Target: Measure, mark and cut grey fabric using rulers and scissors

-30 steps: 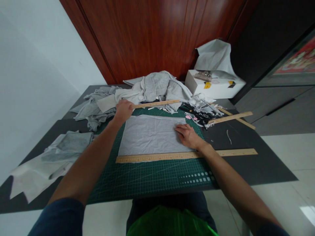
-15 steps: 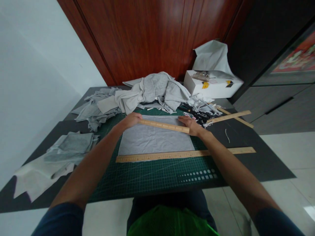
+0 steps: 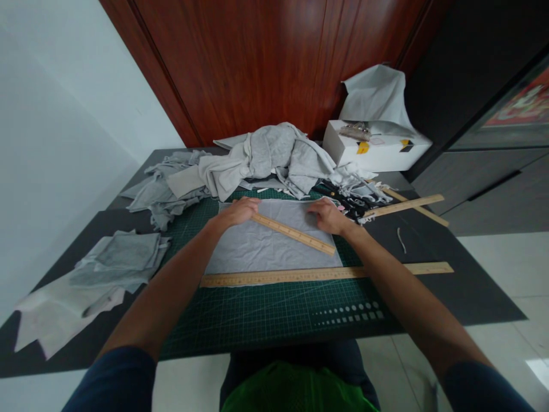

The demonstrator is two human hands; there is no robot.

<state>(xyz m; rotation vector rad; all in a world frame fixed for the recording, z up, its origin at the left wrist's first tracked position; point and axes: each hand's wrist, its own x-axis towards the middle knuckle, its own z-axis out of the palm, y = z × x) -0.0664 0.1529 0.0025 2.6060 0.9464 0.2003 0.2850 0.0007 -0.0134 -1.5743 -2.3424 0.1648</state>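
Gripped by the left hand (image 3: 242,210), the short ruler (image 3: 295,234) was slanted nearside of the right hand (image 3: 329,216)! Under both, cloth (image 3: 257,249) was spread; whether pinched by the right couldn't be told.

Light dim, cool, fairly even; source out of view. We note soft sheen on red wooden door (image 3: 257,68), near top edge. White wall (image 3: 64,103) pale, bluish; dark cabinet (image 3: 463,40) near black up top, detail lost. Small glare patch on floor (image 3: 493,257), far lower right. Shadows faint, soft-edged. Wide-angle stretch toward corners. Angled ruler (image 3: 294,233) markings too soft for us to read.
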